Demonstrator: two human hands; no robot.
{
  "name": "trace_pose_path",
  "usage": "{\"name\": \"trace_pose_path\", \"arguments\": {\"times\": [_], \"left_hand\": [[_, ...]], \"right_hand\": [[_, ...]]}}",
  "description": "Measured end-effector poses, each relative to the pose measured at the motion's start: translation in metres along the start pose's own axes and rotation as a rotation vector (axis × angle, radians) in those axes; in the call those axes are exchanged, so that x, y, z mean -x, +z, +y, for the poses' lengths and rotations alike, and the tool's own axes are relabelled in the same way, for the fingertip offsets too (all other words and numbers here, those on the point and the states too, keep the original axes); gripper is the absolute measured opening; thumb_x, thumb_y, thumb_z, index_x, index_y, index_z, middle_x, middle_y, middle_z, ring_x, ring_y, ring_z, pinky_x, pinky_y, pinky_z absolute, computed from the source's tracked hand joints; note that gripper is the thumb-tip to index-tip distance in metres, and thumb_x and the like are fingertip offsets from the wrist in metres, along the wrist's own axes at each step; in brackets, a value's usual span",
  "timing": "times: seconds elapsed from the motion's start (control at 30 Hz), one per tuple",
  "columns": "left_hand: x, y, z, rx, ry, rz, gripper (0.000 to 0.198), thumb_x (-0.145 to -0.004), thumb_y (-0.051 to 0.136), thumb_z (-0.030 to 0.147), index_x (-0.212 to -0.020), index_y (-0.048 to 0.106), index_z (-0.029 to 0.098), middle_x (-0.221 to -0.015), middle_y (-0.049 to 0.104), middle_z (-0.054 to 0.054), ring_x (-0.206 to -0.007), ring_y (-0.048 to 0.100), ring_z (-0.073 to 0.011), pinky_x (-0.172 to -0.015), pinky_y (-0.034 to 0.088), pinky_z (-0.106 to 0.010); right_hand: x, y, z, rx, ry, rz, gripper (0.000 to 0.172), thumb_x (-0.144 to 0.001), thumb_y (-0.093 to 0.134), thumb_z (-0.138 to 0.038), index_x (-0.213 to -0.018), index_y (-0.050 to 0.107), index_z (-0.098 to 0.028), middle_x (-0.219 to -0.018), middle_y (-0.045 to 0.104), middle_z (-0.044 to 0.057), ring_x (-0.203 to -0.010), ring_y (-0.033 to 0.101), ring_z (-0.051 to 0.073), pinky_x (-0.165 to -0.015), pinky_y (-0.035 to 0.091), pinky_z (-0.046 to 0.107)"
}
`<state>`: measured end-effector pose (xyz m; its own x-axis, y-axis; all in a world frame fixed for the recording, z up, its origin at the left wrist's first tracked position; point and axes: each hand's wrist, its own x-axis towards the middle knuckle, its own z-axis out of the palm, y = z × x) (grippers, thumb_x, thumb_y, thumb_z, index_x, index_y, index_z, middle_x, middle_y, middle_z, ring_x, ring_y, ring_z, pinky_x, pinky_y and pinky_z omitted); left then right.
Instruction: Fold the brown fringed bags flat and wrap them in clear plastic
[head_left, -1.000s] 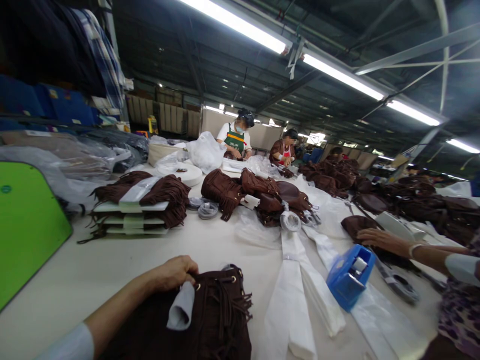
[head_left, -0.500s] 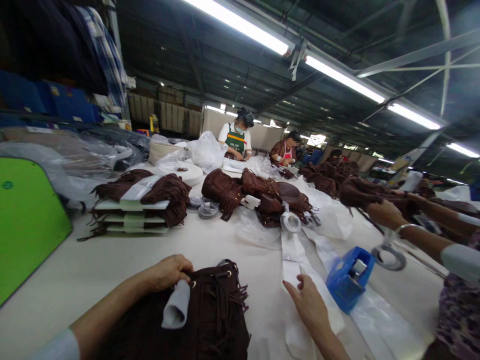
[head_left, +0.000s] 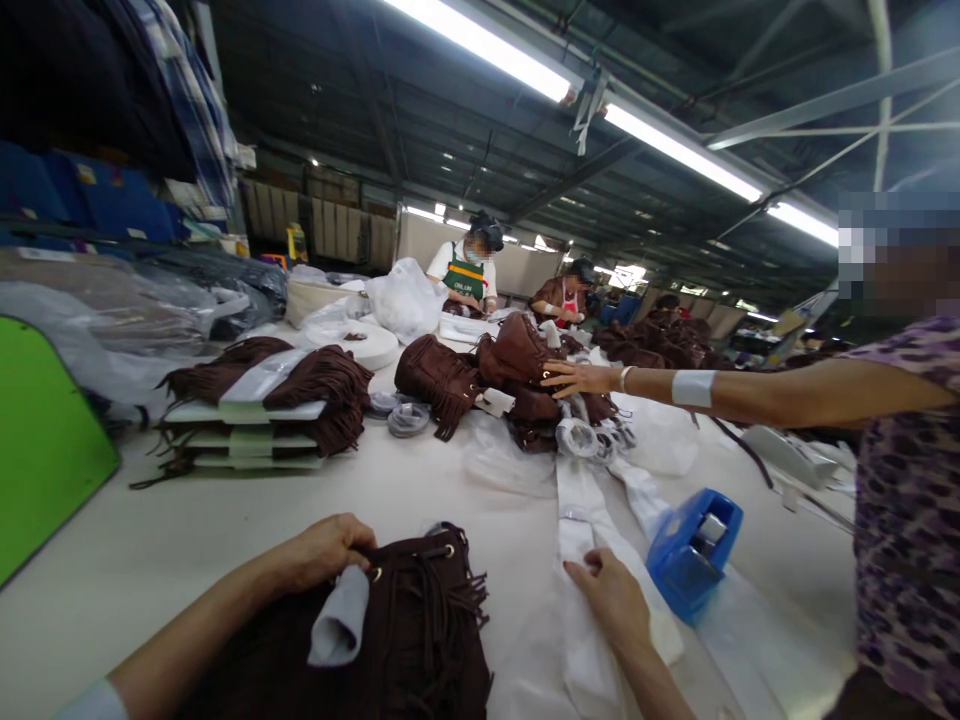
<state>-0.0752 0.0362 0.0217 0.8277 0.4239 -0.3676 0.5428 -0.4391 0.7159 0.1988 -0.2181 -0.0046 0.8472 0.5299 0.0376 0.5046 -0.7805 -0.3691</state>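
Observation:
A dark brown fringed bag [head_left: 405, 640] with brass eyelets and drawstring cords lies in front of me. At its upper left edge, my left hand [head_left: 334, 550] is closed, gripping the bag. A curled greyish-white wrap [head_left: 339, 618] hangs just below those fingers. My right hand [head_left: 611, 595] is closed at the thumb and fingertips on the edge of a white paper strip [head_left: 576, 540], one of several lying on the table. Just right of that hand stands a blue tape dispenser [head_left: 694, 555].
Stacked fringed brown pieces with white boards [head_left: 259, 410] sit at the left. Brown bags [head_left: 435, 375] and grey tape rolls [head_left: 577, 438] lie mid-table. A co-worker's arm [head_left: 720, 388] reaches in from the right. A green panel [head_left: 45, 450] borders the left; two people work opposite.
The co-worker's hand has moved left to the brown bags mid-table, and that person's body has come further into view. My right fingers have closed in on the white strip.

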Motion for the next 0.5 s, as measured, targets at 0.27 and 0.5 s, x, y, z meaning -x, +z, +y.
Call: {"name": "trace_pose_path", "arguments": {"times": [0.27, 0.5], "left_hand": [[0.003, 0.000, 0.000, 0.026, 0.024, 0.014, 0.028, -0.054, 0.050, 0.033, -0.069, 0.066, 0.014, -0.063, 0.059, 0.000, -0.065, 0.051, -0.0167, -0.055, 0.038, -0.022], [0.021, -0.007, 0.008, 0.194, 0.021, 0.014, 0.028, -0.054, 0.051, 0.028, -0.072, 0.066, 0.013, -0.060, 0.056, 0.002, -0.059, 0.047, -0.0133, -0.053, 0.036, -0.021]], "right_hand": [[0.010, -0.005, -0.011, 0.008, -0.081, 0.025, 0.022, -0.082, 0.042, -0.034, -0.073, 0.058, -0.021, -0.084, 0.062, 0.007, -0.076, 0.060, 0.021, -0.065, 0.040, 0.030], [0.021, 0.007, -0.056, -0.510, -0.444, -0.047, 0.027, -0.081, 0.046, -0.047, -0.071, 0.051, -0.022, -0.068, 0.053, 0.000, -0.065, 0.051, 0.015, -0.061, 0.040, 0.026]]}}
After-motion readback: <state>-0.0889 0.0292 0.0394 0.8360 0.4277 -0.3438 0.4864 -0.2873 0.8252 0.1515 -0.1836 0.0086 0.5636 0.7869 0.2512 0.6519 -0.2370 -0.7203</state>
